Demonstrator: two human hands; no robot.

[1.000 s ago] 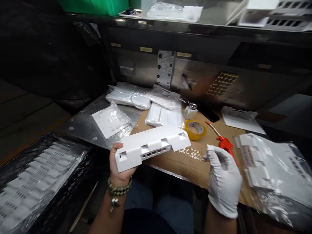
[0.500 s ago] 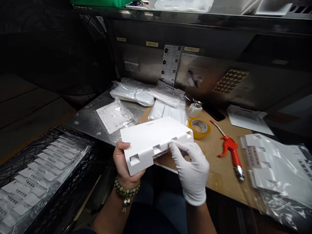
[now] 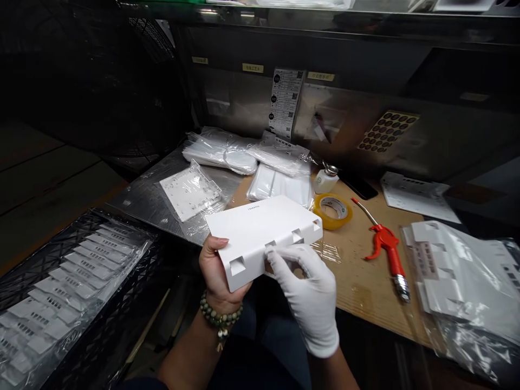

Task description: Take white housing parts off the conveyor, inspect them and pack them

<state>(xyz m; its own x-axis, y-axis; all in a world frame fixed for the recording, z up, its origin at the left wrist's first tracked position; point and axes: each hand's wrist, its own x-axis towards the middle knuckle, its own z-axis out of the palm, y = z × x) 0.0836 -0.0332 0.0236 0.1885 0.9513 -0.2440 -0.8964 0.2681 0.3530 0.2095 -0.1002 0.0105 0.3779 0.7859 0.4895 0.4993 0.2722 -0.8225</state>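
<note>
A white plastic cover (image 3: 260, 225) with square cutouts along its folded front edge is held tilted above the bench edge. My left hand (image 3: 221, 268), bare and wearing a bead bracelet, grips its left end, thumb on top and fingers underneath. My right hand (image 3: 304, 292), in a white glove, is closed with its fingertips pressed at a cutout in the front edge; whether something small is between them is hidden. Just behind the cover lies a roll of yellow tape (image 3: 343, 214).
On the right are a red air blow gun (image 3: 388, 252) and bagged white covers (image 3: 459, 281). A pump bottle (image 3: 326, 179) and phone (image 3: 359, 184) sit behind the tape. Plastic bags (image 3: 219, 151) and a bagged panel (image 3: 189, 192) lie back left. A crate (image 3: 134, 222) holds several bagged parts.
My right hand has slid left along the cover's front edge to another cutout. My left hand and the cover's left end have shifted slightly right.
</note>
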